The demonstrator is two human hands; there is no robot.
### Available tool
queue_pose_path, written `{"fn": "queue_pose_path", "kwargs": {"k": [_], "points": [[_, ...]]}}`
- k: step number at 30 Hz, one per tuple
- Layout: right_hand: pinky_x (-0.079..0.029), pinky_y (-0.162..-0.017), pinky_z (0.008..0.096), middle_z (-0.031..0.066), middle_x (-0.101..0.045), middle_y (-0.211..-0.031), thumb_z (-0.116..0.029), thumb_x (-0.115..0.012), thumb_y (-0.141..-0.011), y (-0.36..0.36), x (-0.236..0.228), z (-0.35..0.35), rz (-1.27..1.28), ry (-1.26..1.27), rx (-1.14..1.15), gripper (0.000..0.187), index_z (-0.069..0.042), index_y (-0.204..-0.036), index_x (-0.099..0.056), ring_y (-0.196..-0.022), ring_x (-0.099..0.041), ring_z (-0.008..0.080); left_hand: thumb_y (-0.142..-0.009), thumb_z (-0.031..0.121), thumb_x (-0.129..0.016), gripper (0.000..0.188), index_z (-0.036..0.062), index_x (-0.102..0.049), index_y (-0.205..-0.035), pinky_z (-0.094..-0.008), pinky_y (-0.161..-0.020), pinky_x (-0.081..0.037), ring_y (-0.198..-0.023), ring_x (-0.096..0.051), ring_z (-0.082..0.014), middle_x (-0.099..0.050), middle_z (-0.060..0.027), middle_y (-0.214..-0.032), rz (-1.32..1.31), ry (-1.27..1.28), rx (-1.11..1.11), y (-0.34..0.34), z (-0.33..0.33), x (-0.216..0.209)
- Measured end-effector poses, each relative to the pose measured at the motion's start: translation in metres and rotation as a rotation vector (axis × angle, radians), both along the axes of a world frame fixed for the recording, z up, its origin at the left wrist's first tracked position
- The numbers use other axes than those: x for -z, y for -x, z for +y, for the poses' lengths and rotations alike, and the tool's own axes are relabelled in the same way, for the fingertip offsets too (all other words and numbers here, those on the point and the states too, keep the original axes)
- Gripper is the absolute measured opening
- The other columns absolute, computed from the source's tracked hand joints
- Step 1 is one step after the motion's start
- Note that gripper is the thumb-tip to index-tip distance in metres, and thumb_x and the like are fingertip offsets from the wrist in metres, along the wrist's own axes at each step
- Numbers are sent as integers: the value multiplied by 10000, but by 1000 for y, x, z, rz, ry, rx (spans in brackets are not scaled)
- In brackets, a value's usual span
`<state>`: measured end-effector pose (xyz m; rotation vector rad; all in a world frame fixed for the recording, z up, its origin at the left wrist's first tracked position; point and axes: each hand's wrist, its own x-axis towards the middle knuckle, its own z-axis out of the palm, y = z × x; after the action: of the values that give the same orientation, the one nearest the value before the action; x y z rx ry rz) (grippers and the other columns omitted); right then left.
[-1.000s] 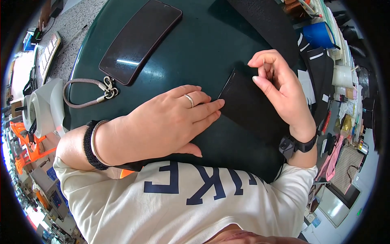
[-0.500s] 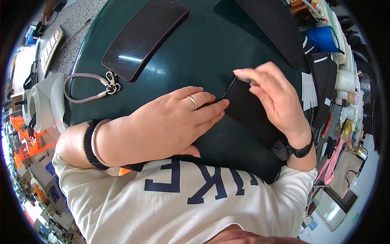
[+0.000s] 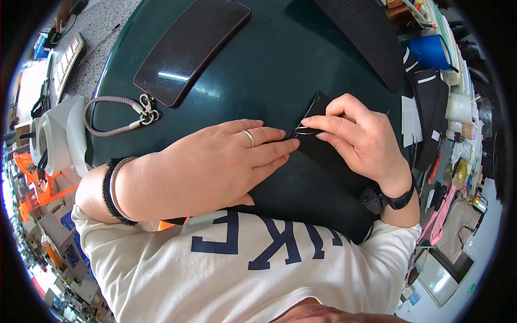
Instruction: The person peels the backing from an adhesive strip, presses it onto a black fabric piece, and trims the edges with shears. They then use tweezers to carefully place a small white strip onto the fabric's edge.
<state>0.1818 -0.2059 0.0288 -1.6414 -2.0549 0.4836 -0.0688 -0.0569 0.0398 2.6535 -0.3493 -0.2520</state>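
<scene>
A flat black piece of leather-like material point(image 3: 320, 151) lies slanted on the dark green mat point(image 3: 280, 70). My left hand point(image 3: 221, 161), with a ring on one finger, rests palm down with stretched fingers, its fingertips at the piece's left edge. Between the thumb and fingers of my right hand point(image 3: 361, 134) is a slim metal tool that looks like tweezers point(image 3: 309, 131). Its pointed end meets the edge of the black piece, close beside my left fingertips. My right palm hides part of the tool and of the piece.
A phone point(image 3: 193, 51) lies at the upper left, with a braided loop strap and metal clasps point(image 3: 116, 100) below it. A long black panel point(image 3: 363, 43) lies at the upper right. Tools, a blue container point(image 3: 428, 52) and black strips crowd the right side. White sheeting point(image 3: 62, 132) curls at left.
My right hand has come down and left along the black piece's edge, from its upper corner to beside my left fingertips. My left hand has shifted slightly left.
</scene>
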Motion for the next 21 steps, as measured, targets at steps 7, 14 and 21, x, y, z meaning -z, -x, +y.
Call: {"fn": "queue_pose_path", "kwargs": {"k": [7, 14, 21], "points": [[-525, -582, 305, 45, -608, -898, 1, -797, -829, 2, 1, -1, -21, -17, -25, 329, -133, -1130, -802, -652, -646, 191, -863, 381, -760, 785, 4, -521, -1508, -445, -1248, -356, -1496, -449, -277, -463, -101, -1630, -10, 8, -14, 2, -3, 1], [-524, -578, 301, 38, -606, -892, -15, -799, -830, 3, 1, -1, -28, -25, -33, 314, -137, -1119, -807, -649, -643, 187, -863, 367, -761, 769, -1, -528, -1496, -447, -1241, -366, -1488, -460, -282, -473, -110, -1618, -20, 17, -16, 2, -2, 1], [-524, -572, 302, 38, -604, -877, -7, -795, -831, 1, 2, -1, -122, -74, -64, 306, -128, -1112, -807, -653, -643, 187, -857, 347, -775, 708, -10, -575, -1436, -440, -1200, -417, -1425, -526, -311, -520, -141, -1568, -59, 41, -44, -2, -1, 1]]}}
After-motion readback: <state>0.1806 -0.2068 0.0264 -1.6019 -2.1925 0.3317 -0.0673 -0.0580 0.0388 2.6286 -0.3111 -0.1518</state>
